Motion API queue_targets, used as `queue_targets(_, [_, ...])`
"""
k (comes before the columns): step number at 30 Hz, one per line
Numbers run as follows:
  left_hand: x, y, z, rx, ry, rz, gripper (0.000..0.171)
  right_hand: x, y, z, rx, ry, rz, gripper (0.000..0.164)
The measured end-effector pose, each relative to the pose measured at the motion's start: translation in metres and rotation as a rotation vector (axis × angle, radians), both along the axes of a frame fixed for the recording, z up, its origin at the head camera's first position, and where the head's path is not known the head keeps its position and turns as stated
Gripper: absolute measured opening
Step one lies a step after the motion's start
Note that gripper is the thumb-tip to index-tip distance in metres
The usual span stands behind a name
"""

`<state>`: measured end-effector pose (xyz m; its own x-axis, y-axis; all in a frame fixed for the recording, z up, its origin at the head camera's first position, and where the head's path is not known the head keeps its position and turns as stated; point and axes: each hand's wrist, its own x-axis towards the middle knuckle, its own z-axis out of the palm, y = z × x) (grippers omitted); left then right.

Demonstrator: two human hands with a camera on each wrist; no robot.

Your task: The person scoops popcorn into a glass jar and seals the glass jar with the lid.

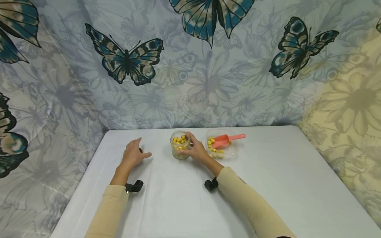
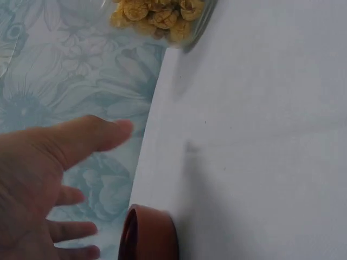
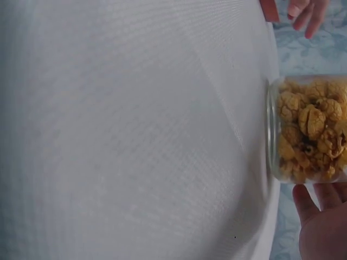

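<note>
A glass jar (image 1: 180, 152) full of yellow-brown popcorn stands open-topped on the white table. My right hand (image 1: 196, 149) grips its right side, with the thumb across the front and fingers at the back. In the right wrist view, fingertips (image 3: 305, 200) meet the jar's glass. To the left, my left hand (image 1: 133, 153) has its fingers and thumb spread, holding nothing. Beside it is a small reddish-brown round piece like a lid (image 2: 157, 235), resting on the table with its hollow side up; in the head view the hand partly hides it.
Right of the jar stands a clear plastic tub (image 1: 235, 152) with some popcorn in it. A pink scoop (image 1: 221, 141) lies in the tub, its handle sticking out over the right rim. Behind the table's far edge hangs a butterfly-patterned cloth (image 1: 208, 109).
</note>
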<state>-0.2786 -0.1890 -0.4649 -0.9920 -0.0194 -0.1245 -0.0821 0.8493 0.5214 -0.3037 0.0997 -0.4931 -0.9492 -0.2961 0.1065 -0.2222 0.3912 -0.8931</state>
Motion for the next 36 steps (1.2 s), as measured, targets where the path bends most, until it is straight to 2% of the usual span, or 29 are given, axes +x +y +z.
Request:
queue_targets(5, [0.003, -0.011, -0.002, -0.078, -0.050, 0.020, 0.096, 0.000, -0.001, 0.000, -0.002, 0.009, 0.005, 0.088])
queue_targets(11, [0.012, -0.026, -0.006, -0.121, -0.131, 0.033, 0.101, 0.003, -0.001, 0.000, 0.012, -0.012, 0.004, 0.087])
queue_targets(14, [0.015, -0.031, -0.007, -0.144, -0.151, 0.043, 0.097, 0.004, -0.001, 0.001, 0.017, -0.011, -0.003, 0.087])
queue_targets(23, [0.015, -0.037, -0.006, -0.189, -0.145, 0.053, 0.090, 0.001, -0.002, 0.003, 0.021, -0.003, -0.007, 0.086])
queue_targets(31, [0.014, -0.041, -0.009, -0.110, -0.115, 0.061, 0.094, -0.001, -0.001, 0.002, -0.017, -0.002, 0.015, 0.084])
queue_targets(36, [0.013, -0.039, -0.010, -0.063, -0.060, 0.042, 0.099, 0.000, 0.000, 0.003, -0.024, -0.037, 0.022, 0.094])
